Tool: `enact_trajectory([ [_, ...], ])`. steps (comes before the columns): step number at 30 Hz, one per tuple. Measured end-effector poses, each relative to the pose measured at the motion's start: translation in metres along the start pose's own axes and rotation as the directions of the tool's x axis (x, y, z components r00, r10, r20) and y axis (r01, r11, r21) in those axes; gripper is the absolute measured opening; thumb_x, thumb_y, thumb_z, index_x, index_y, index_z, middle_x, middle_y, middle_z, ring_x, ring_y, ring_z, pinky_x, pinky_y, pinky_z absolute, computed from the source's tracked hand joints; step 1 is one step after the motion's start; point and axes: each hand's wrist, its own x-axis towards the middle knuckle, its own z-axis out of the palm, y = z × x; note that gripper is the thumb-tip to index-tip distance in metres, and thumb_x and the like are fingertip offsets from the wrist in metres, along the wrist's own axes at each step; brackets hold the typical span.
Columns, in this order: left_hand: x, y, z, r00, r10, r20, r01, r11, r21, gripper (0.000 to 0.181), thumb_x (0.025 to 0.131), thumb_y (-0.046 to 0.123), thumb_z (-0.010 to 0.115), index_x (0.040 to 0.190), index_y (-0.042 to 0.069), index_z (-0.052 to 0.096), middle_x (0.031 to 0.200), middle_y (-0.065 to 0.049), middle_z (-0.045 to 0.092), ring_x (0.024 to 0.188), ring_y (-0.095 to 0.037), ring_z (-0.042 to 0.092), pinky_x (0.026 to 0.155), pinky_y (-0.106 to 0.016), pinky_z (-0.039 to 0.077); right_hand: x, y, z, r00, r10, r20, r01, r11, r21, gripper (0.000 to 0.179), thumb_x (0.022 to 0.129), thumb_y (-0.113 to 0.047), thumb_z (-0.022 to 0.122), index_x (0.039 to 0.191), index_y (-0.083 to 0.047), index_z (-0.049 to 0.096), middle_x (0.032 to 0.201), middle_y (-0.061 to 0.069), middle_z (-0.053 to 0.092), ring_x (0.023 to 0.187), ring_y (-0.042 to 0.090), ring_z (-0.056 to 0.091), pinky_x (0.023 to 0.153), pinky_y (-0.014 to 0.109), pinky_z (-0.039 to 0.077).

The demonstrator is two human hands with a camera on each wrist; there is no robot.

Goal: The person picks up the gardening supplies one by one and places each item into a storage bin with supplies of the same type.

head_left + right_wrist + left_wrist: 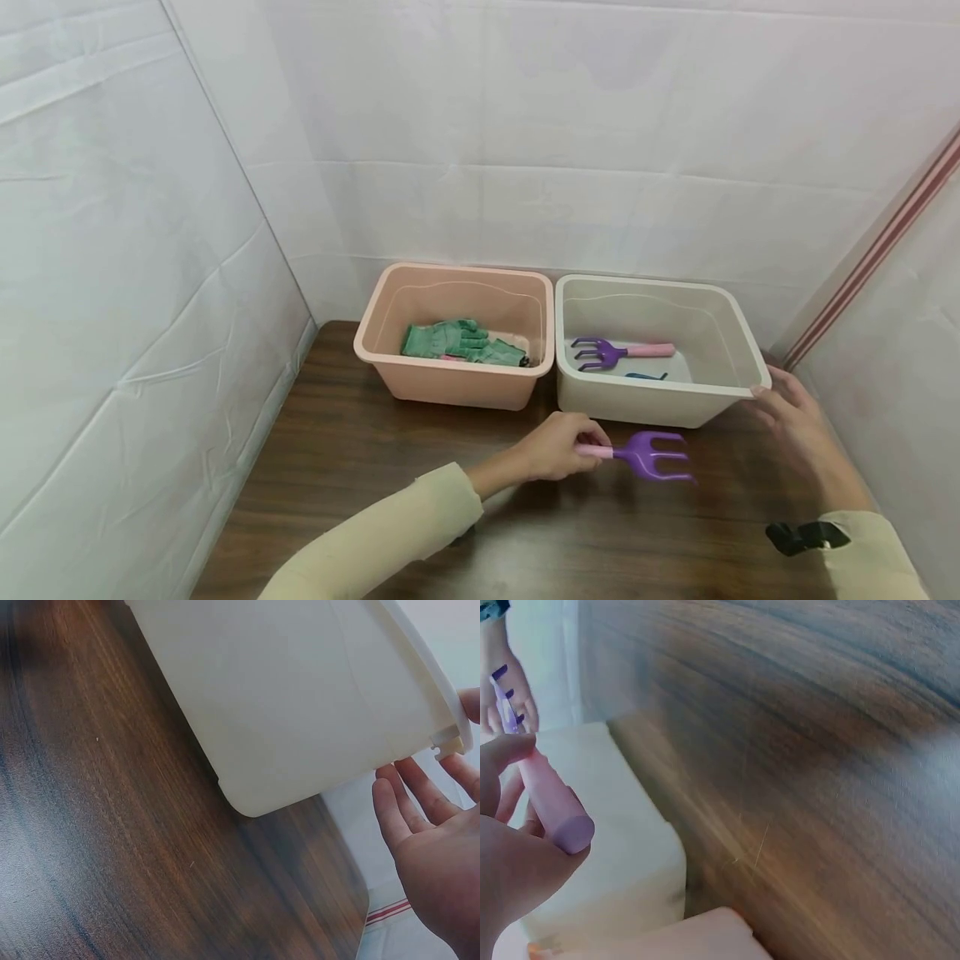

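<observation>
My left hand [558, 446] grips the pink handle of a purple garden hand fork [651, 456], its three tines pointing right, in front of the white bin. In the left wrist view the handle's butt end [574, 834] sticks out of the palm. At the white bin's [637, 407] right front corner, my right hand [795, 417] holds the rim. The right wrist view has the thumb [471, 705] over the rim and the fingers beneath it. Inside this bin lie a purple hand cultivator [603, 354] with a pink handle and a small blue thing [647, 377], partly hidden by the front wall.
Left of the white bin stands a pink bin [457, 385] with green gardening gloves [450, 339] in it. Both bins stand at the back of the dark wooden table [360, 483]. White sheeting [480, 125] rises behind and on both sides.
</observation>
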Motion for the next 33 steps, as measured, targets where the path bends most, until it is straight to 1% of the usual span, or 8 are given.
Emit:
enact_trajectory([
  [3,-0.003,0.003,-0.009,1.000,0.011,0.004,-0.011,1.000,-0.015,0.018,0.092,0.014,0.085,0.109,0.016,0.080,0.094,0.011,0.070,0.084,0.000,0.059,0.077,-0.012,0.048,0.001,0.000,0.000,1.000,0.000,-0.005,0.000,1.000,-0.015,0.042,0.109,0.004,0.051,0.148,-0.011,0.043,0.135,-0.001,0.059,0.116,0.006,0.068,0.096,0.024,0.057],
  [9,-0.008,0.015,-0.029,0.998,0.065,0.008,-0.065,0.998,0.005,0.017,0.093,0.015,0.084,0.110,0.016,0.080,0.097,0.009,0.070,0.086,-0.001,0.060,0.078,-0.012,0.049,0.003,-0.001,0.001,1.000,0.007,-0.008,-0.007,0.999,-0.042,0.043,0.109,0.003,0.052,0.149,-0.010,0.042,0.135,-0.002,0.059,0.116,0.005,0.068,0.096,0.023,0.057],
  [14,-0.006,0.023,-0.046,0.993,0.117,-0.010,-0.116,0.993,0.017,0.018,0.094,0.015,0.083,0.111,0.014,0.078,0.102,0.007,0.071,0.089,0.001,0.060,0.080,-0.011,0.049,0.002,0.000,0.001,1.000,-0.010,0.007,0.010,1.000,0.002,0.042,0.109,0.007,0.050,0.147,-0.008,0.044,0.133,0.000,0.061,0.115,0.008,0.069,0.096,0.025,0.058],
  [18,-0.003,0.031,-0.061,0.990,0.137,-0.025,-0.137,0.991,0.015,0.019,0.095,0.017,0.083,0.114,0.014,0.078,0.106,0.006,0.073,0.091,0.001,0.061,0.082,-0.012,0.050,0.001,0.000,-0.001,1.000,-0.007,0.006,0.007,1.000,-0.005,0.041,0.109,0.006,0.051,0.146,-0.010,0.045,0.133,0.000,0.061,0.115,0.007,0.069,0.095,0.024,0.058],
  [23,0.006,0.036,-0.076,0.991,0.123,-0.060,-0.124,0.992,-0.018,0.019,0.096,0.017,0.082,0.115,0.015,0.078,0.104,0.008,0.074,0.091,0.001,0.062,0.082,-0.013,0.051,0.001,-0.003,-0.003,1.000,0.011,0.001,-0.011,1.000,-0.022,0.041,0.109,0.004,0.053,0.146,-0.012,0.046,0.132,-0.002,0.062,0.114,0.006,0.069,0.095,0.023,0.057],
  [28,0.020,0.037,-0.088,0.987,0.111,-0.119,-0.120,0.990,-0.072,0.018,0.096,0.014,0.082,0.113,0.014,0.078,0.101,0.008,0.073,0.093,-0.003,0.063,0.083,-0.015,0.052,0.003,-0.003,-0.003,1.000,0.007,0.005,-0.007,1.000,0.011,0.039,0.109,0.005,0.051,0.144,-0.012,0.046,0.131,-0.002,0.063,0.113,0.007,0.069,0.096,0.025,0.057],
  [31,0.028,0.038,-0.093,0.983,0.105,-0.149,-0.118,0.990,-0.077,0.018,0.094,0.014,0.083,0.111,0.013,0.079,0.100,0.007,0.073,0.093,-0.004,0.064,0.082,-0.015,0.052,0.002,-0.004,-0.004,1.000,0.009,0.006,-0.009,1.000,0.014,0.040,0.109,0.005,0.051,0.145,-0.012,0.046,0.131,-0.002,0.063,0.113,0.007,0.069,0.095,0.025,0.058],
  [33,0.033,0.038,-0.096,0.981,0.097,-0.167,-0.107,0.993,-0.053,0.018,0.094,0.016,0.084,0.111,0.014,0.079,0.099,0.009,0.073,0.091,-0.002,0.064,0.080,-0.015,0.052,0.002,-0.004,-0.005,1.000,0.008,0.006,-0.008,1.000,0.009,0.040,0.109,0.005,0.051,0.145,-0.012,0.046,0.131,-0.002,0.063,0.113,0.007,0.069,0.095,0.025,0.058],
])
